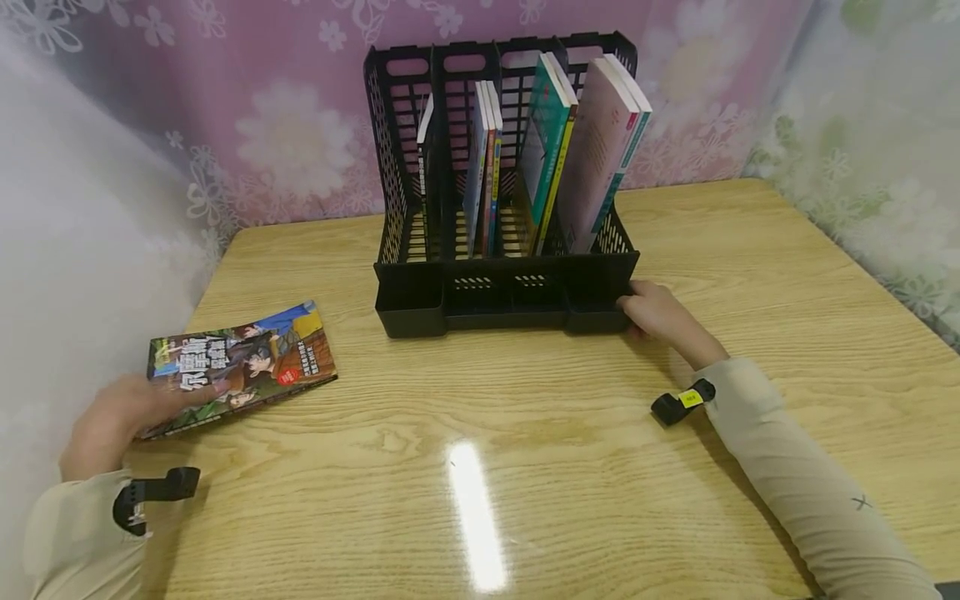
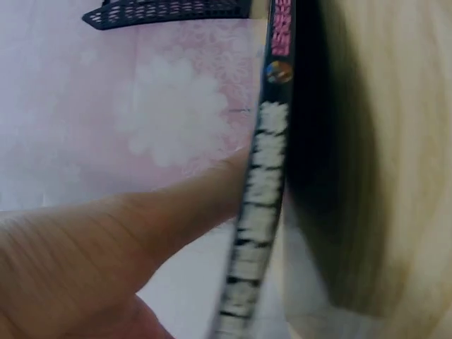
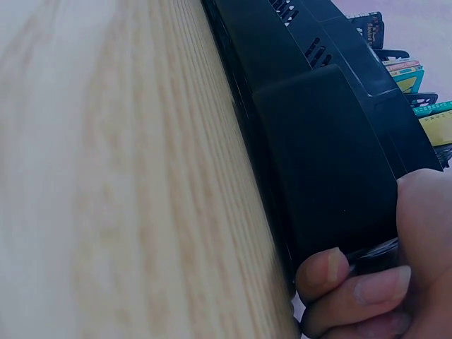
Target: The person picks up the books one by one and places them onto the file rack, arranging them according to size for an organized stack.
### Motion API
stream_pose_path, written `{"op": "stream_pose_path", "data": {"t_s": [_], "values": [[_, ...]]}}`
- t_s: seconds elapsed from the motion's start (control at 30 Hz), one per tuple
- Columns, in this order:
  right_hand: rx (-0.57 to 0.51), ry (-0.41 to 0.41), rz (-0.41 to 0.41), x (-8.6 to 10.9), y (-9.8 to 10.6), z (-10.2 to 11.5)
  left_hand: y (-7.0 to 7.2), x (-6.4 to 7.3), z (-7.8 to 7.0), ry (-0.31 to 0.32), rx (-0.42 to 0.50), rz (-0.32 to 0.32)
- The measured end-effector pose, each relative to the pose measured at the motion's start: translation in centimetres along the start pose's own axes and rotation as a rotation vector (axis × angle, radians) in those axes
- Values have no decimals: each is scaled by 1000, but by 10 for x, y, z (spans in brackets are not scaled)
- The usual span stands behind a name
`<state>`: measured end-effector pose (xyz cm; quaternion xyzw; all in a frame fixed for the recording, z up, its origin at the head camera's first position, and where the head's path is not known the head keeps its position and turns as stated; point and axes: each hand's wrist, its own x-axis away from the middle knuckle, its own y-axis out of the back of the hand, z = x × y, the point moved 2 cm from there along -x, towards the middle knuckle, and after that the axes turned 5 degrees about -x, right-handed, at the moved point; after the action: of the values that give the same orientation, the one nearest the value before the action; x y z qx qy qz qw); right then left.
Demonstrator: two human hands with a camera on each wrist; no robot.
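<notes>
A colourful comic-style book (image 1: 258,367) with large white lettering is at the left of the table. My left hand (image 1: 138,412) grips its near left end, with the thumb laid over the cover. In the left wrist view the dark spine (image 2: 265,169) runs upright, and a shadow lies on the table beside it. At the back centre stands a black desktop book rack (image 1: 506,267). My right hand (image 1: 660,312) holds the rack's front right corner; in the right wrist view the fingertips (image 3: 360,293) curl against the end of its front tray.
Several books lean in the rack's compartments: a thin dark book (image 1: 425,179), slim books (image 1: 483,167), a teal book (image 1: 543,142) and a pink book (image 1: 600,154). Floral curtain (image 1: 300,125) hangs behind the wooden table (image 1: 360,500), which carries a bright light reflection near its front.
</notes>
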<state>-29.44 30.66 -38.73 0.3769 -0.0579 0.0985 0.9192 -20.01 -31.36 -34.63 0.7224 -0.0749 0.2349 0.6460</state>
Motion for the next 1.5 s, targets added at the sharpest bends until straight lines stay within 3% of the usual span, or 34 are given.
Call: {"op": "stream_pose_path", "data": {"t_s": [0.2, 0.3, 0.37, 0.57, 0.73, 0.9, 0.97, 1.03, 1.13, 1.17, 1.23, 1.37, 1.5], "values": [[-4, 4, 13, 0, 0, 0, 10, 14, -10, 48, 227, -68], [-4, 4, 14, -1, 1, 0, 24, 23, -20, 46, 256, -130], [-4, 5, 14, 0, 1, 1, 33, 28, -26, 34, 232, -202], [1, 12, 15, 0, 1, 1, 51, 48, -59, -80, 351, -395], [-16, 9, 24, 0, -1, 1, 56, 56, -91, -190, 400, -597], [-9, 8, 17, 1, 0, 0, 55, 51, -122, -261, 437, -931], [-7, 14, 12, 1, 1, 0, 51, 48, -130, -296, 489, -1001], [-10, 16, 10, 1, 2, 1, 46, 44, -134, -356, 567, -949], [-12, 14, 7, 1, 2, 2, 38, 36, -136, -414, 642, -757], [-12, 13, 7, 1, 3, 3, 35, 34, -137, -422, 646, -690], [-9, 12, 9, 1, 3, 3, 33, 29, -137, -423, 577, -626], [-9, 4, 22, 1, 3, 3, 31, 26, -136, -406, 475, -630], [-16, -2, 28, 0, 1, 2, 30, 26, -139, -423, 512, -647]]}}
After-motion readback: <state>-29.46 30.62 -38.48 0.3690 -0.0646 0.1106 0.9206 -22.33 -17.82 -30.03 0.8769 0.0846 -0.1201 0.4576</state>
